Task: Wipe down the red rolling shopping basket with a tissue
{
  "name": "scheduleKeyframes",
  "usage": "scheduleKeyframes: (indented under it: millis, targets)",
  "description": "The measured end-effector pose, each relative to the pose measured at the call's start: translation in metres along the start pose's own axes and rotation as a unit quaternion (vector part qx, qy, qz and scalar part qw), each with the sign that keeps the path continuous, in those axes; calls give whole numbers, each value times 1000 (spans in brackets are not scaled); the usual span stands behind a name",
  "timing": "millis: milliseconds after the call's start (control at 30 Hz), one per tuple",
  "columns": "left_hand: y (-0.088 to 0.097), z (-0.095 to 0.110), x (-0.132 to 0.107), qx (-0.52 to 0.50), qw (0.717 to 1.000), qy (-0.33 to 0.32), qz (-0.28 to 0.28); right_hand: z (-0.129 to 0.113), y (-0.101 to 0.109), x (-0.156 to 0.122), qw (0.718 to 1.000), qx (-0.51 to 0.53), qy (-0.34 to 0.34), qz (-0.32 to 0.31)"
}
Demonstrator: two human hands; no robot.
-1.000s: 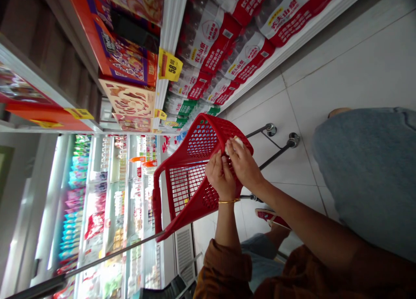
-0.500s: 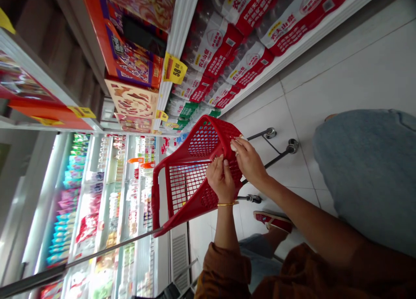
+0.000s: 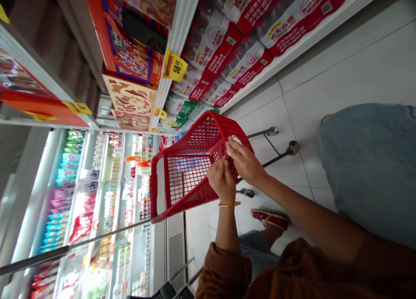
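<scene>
Head view: we look down at our two hands, with the whole scene tipped on its side.

Basket: a red plastic shopping basket sits at the centre of the view, at the hands, with its mesh wall facing us and a wheeled metal frame at 3 o'clock from it.

Left hand: our left hand lies against the basket's mesh at 6 o'clock from the white item. Its left-hand fingers are together with their tips on the mesh, though we cannot tell whether they grip it. We judge that they are steadying the wall.

Right hand: our right hand reaches in from 4 o'clock. Its right-hand fingers are together and clamped on a small white item, which is partly hidden, so we cannot tell what it is. It sits at the basket's upper wall.

Wrist and sleeve: a gold bangle circles the left wrist, and a brown sleeve shows at 6 o'clock.

Shelves: packs of Nongfu Spring bottled water and orange gift boxes stand at 12 o'clock, with a yellow price tag between them.

Surroundings: a lit chilled display case stands at 9 o'clock, and denim clothing fills 3 o'clock above the tiled floor.

Change: compared with the earlier frame, the white item sits slightly higher and the basket has swung a little.
</scene>
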State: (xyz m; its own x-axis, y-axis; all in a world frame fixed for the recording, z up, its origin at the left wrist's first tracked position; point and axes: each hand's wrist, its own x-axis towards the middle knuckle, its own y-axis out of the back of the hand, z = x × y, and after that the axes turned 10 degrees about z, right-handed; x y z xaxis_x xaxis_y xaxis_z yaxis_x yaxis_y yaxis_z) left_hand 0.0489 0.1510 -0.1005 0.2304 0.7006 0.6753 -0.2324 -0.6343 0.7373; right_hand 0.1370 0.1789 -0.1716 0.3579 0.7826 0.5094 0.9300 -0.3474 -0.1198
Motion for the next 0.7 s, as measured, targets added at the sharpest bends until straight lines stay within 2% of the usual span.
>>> scheduleKeyframes:
  millis: [133,433,700]
  targets:
    - [1,-1,-2,5,1000,2,12,5,0,-9,1000,-13,11,-15]
    - [7,-1,-8,23,1000,15,10,18,-4,-41,999,-46,11,4]
    - [15,4,3,107,993,-13,-49,43,-7,-74,997,-66,-9,33]
